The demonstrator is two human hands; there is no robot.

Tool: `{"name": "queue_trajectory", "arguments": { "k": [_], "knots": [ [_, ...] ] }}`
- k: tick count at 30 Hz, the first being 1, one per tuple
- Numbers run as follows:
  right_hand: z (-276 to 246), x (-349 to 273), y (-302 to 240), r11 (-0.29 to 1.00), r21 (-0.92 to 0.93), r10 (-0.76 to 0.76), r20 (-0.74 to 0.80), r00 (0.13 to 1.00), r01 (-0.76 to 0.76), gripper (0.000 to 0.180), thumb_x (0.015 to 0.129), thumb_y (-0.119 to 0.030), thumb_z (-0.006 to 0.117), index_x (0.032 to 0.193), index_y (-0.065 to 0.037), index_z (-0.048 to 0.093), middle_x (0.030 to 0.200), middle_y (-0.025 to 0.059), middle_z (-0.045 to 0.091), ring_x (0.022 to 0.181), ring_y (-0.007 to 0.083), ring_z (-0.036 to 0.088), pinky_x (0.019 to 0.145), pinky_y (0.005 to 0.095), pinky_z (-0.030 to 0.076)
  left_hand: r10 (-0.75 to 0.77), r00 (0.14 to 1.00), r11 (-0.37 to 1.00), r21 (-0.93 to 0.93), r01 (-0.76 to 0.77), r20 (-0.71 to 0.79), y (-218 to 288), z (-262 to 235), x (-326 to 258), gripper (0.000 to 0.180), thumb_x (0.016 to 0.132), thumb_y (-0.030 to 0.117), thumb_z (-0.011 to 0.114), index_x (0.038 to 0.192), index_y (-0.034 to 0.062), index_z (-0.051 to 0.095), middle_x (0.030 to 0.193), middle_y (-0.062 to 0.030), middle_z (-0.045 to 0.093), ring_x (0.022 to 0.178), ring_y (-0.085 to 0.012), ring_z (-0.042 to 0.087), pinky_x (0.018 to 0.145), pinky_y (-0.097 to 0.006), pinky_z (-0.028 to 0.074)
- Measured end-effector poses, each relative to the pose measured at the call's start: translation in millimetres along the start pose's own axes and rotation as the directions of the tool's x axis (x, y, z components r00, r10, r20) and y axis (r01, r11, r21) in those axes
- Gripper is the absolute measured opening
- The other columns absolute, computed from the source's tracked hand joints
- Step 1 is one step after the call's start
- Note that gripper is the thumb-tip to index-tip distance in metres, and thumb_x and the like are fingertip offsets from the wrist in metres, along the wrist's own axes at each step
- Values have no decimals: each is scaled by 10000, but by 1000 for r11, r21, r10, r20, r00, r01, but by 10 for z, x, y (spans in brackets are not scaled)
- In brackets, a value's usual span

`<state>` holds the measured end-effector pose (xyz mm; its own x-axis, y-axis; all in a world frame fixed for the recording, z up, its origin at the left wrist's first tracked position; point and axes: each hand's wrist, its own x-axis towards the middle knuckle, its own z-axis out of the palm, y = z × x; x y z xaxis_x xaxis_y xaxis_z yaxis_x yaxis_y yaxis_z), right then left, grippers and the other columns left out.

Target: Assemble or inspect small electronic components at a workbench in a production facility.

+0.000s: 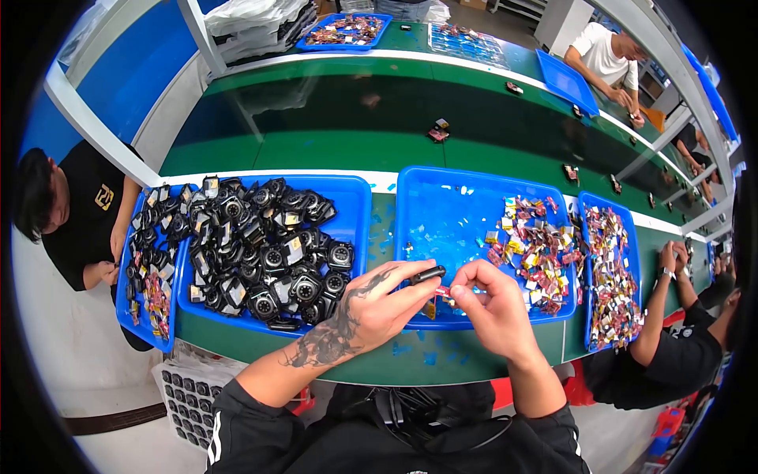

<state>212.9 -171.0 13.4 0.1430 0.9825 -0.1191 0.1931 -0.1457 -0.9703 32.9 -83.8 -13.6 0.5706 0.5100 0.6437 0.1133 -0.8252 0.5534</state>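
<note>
My left hand (371, 310) grips a small black part (427, 275) over the front edge of the middle blue tray (442, 205). My right hand (491, 304) pinches a small red and yellow piece (444, 292) right beside that part, fingertips almost touching the left hand. The tray holds a heap of small red and yellow pieces (533, 245) on its right side. A blue tray (359, 207) to the left is piled with black round-faced parts (264, 249).
Another blue tray (586, 237) with small coloured pieces stands at the right, and one with black parts (129, 312) at the left. A green conveyor belt (363, 118) runs behind. People sit at my left, right and across the belt. A white crate (189, 395) sits below.
</note>
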Motion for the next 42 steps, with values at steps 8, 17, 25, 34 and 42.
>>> {"name": "queue_trajectory", "arguments": {
  "k": [8, 17, 25, 34, 42],
  "knots": [
    [-130, -14, -45, 991, -51, -120, 104, 987, 126, 87, 914, -48, 627, 946, 5, 567, 882, 52, 608, 826, 120, 605, 744, 274, 536, -429, 844, 716, -448, 535, 321, 28, -22, -10, 153, 828, 51, 710, 975, 12, 723, 928, -117, 693, 762, -179, 680, 669, -280, 546],
    [138, -38, 109, 974, 25, -217, -186, 958, 225, 278, 818, 36, 714, 1040, -5, 552, 878, 42, 622, 771, 82, 612, 673, 216, 509, -523, 763, 454, -633, 627, 380, 59, 103, -78, 256, 896, -14, 632, 1150, -24, 663, 991, -93, 663, 884, -122, 671, 753, -209, 546],
    [243, -40, 224, 966, -67, -257, -330, 908, 250, 313, 792, 38, 732, 1039, -1, 545, 850, 46, 618, 744, 80, 600, 586, 203, 471, -473, 809, 456, -688, 564, 350, 57, 148, -110, 332, 923, -36, 582, 1251, 8, 615, 1136, -108, 647, 934, -98, 635, 787, -223, 537],
    [339, 26, 165, 944, -218, -302, -268, 915, 247, 430, 769, 67, 709, 1170, -6, 570, 978, 99, 588, 801, 138, 617, 638, 249, 572, -566, 762, 531, -566, 630, 316, 155, 181, -125, 483, 956, -10, 517, 1408, 30, 352, 1049, -105, 662, 896, -117, 648, 734, -245, 520],
    [-237, 1222, 37, 920, -323, -246, -33, 969, 223, 451, 787, -11, 724, 1202, -21, 548, 869, 46, 623, 824, 118, 628, 642, 245, 531, -325, 944, 840, 475, 261, 54, -139, -569, 68, 329, 868, 181, 644, 1169, 66, 579, 1098, -144, 599, 943, -329, 617, 786, -423, 540]
  ]
}}
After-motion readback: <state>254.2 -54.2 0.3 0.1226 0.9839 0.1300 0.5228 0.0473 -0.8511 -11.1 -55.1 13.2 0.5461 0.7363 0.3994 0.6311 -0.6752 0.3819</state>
